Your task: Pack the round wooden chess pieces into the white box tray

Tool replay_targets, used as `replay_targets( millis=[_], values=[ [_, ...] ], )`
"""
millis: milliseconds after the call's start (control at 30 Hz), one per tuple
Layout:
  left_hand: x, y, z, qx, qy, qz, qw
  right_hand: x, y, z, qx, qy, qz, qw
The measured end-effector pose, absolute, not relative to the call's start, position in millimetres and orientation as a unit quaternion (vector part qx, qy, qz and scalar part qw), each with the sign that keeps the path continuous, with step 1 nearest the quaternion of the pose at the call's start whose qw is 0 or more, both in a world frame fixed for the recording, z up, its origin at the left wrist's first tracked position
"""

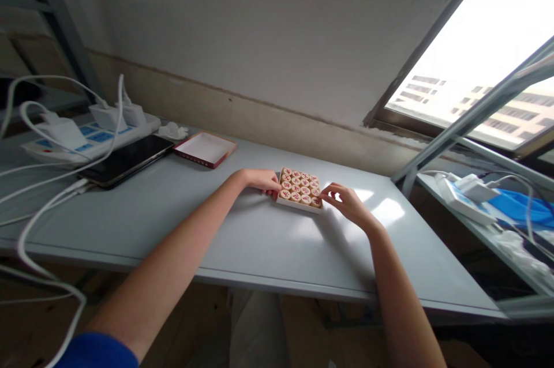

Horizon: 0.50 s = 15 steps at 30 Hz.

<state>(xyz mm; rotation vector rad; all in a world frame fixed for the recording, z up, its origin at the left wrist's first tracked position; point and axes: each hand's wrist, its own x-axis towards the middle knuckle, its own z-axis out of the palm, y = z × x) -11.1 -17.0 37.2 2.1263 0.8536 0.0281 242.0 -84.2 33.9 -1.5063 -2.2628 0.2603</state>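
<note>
A shallow white-sided box point(299, 205) lies on the grey table point(255, 241), filled with rows of round wooden pieces point(295, 188) that bear red characters. My left hand point(266, 181) is at the box's left edge, its fingers closed with the fingertips against the side. At the right edge is my right hand point(341, 201), thumb and fingertips pinched together at the outermost piece or the rim; which of the two they grip cannot be made out.
A red-edged box lid point(206, 149) lies open side up to the left, near the wall. Beyond it are a black tablet point(130, 159), a white power strip point(93, 138) with plugs, and loose white cables. A metal bed frame stands at the right.
</note>
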Motion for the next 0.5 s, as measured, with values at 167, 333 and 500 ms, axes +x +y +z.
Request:
replay_targets(
  millis=[167, 333, 500],
  values=[
    [-11.4, -17.8, 38.4, 0.847, 0.347, 0.004, 0.402, 242.6, -83.8, 33.5, -0.54, -0.811, 0.097, 0.205],
    [-10.9, -16.0, 35.9, 0.849, 0.342, 0.003, 0.403, 243.6, -83.3, 33.3, -0.541, -0.807, 0.104, 0.214],
    [-13.5, -14.5, 38.6, 0.834, 0.421, 0.009, 0.357, 246.0, -81.7, 32.5, -0.551, -0.793, 0.104, 0.237]
  ],
)
